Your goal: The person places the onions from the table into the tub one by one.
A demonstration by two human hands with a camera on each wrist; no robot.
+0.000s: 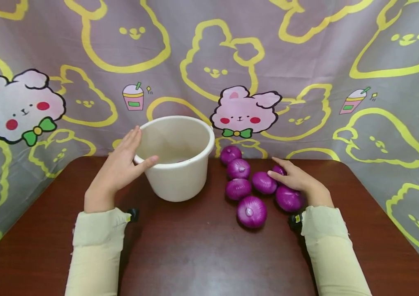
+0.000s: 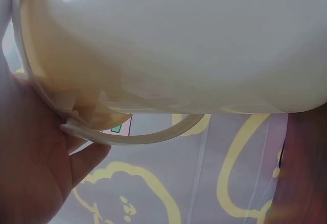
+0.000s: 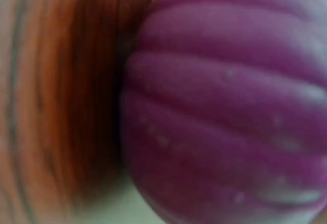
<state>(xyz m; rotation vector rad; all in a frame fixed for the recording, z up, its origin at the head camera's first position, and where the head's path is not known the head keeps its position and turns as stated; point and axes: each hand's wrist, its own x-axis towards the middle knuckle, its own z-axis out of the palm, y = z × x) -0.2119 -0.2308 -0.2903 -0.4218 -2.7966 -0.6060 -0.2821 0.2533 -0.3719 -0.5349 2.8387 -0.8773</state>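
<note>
I had the left hand against the white bucket, fingers straight
Beneath and beside my right hand, its fingers apart, sat purple onions

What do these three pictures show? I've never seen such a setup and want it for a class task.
There is no machine, just a person working bare-handed. The widest picture comes from a head camera; the others from one on each wrist. On the brown table stands a white bucket, with seven purple onions visible to its right. The left hand rests against the bucket's rim; its wrist picture shows the bucket's side and handle. The right hand is over the onions, thumb and finger apart, with no clear grip; its picture shows one onion, close and blurred.
</note>
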